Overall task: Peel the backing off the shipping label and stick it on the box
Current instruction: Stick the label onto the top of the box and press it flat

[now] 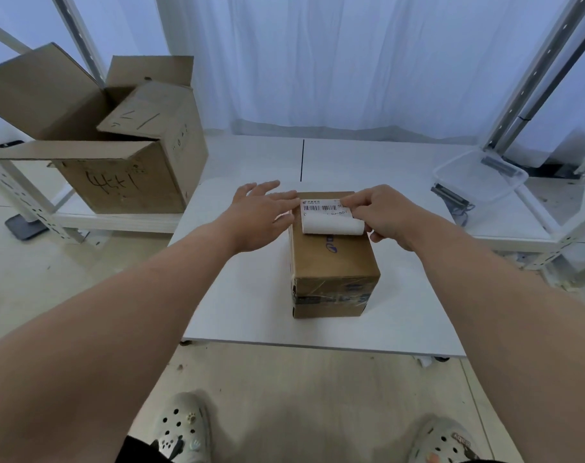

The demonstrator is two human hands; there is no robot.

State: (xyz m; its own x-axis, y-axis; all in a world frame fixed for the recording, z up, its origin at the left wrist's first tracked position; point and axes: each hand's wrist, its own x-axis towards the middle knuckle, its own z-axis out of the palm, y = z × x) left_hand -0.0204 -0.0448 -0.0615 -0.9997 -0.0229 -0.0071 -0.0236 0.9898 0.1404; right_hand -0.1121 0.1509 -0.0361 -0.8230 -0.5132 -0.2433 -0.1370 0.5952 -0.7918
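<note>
A small taped cardboard box (334, 262) stands on the low white table (244, 295). A white shipping label (324, 208) with a barcode lies across the far part of the box's top; its near end curls up in a white roll. My left hand (264, 218) rests flat, fingers spread, with fingertips on the label's left edge. My right hand (381, 212) pinches the label's right side and the curled part. Whether the backing is separate from the label cannot be told.
A large open cardboard box (117, 155) with handwriting sits on a low shelf at the left. A clear plastic tub (481, 182) stands at the right beside metal racking (535, 78). White curtains hang behind. My shoes show below the table's near edge.
</note>
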